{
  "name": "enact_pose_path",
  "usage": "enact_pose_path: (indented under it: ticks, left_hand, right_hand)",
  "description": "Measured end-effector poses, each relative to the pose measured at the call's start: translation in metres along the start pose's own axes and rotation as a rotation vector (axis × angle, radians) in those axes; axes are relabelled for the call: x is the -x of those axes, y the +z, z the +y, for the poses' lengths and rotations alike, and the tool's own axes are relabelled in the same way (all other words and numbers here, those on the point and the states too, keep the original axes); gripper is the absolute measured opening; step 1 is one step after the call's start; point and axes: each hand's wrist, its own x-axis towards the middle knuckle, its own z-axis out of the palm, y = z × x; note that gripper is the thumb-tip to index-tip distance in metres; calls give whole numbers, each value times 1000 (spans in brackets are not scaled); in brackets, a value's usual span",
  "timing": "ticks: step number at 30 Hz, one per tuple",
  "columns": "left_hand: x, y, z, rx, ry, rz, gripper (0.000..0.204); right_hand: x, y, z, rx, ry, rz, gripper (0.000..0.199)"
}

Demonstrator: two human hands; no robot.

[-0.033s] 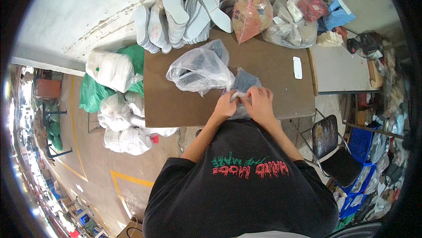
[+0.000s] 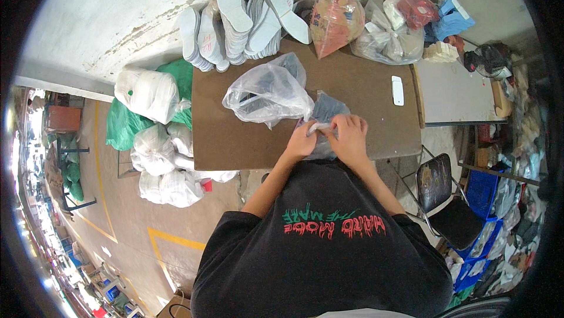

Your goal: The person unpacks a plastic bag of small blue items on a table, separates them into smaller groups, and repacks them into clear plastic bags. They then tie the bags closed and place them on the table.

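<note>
At the table's near edge, both my hands are closed on the bunched part of a clear plastic bag [image 2: 329, 106] with something dark grey inside. My left hand [image 2: 300, 143] pinches the gathered plastic from the left. From the right, my right hand [image 2: 351, 139] grips the same bunched strip, its fingers curled over it. Beyond my left hand lies a larger clear plastic bag [image 2: 264, 94] with dark pieces in it, its near corner reaching the bag in my hands. What the dark contents are, I cannot make out.
Stacks of grey insoles [image 2: 235, 15] stand along the brown table's [image 2: 376, 124] far edge, beside a reddish sack [image 2: 336, 21] and a stuffed clear bag [image 2: 393, 39]. A white phone-like slab [image 2: 398, 91] lies right. White bundles [image 2: 154, 150] sit left; a black chair [image 2: 437, 186] stands right.
The fingers of my right hand have shifted very slightly on the bunched plastic. Everything else looks the same.
</note>
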Motion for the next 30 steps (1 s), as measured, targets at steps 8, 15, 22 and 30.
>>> enact_pose_path:
  ticks: [8,15,22,30]
  left_hand:
    - [-4,-6,20,787,-240,32,32]
    - [-10,-4,-14,1008,-442,162,27]
    - [-27,-6,-87,1220,-617,471,14]
    - [-27,-41,-29,554,-211,192,23]
  right_hand:
    - [-10,4,-12,187,-87,46,21]
    - [-11,6,-19,169,-176,-49,18]
    - [2,-17,17,-94,-168,-403,23]
    - [14,-57,34,-303,-64,-448,21]
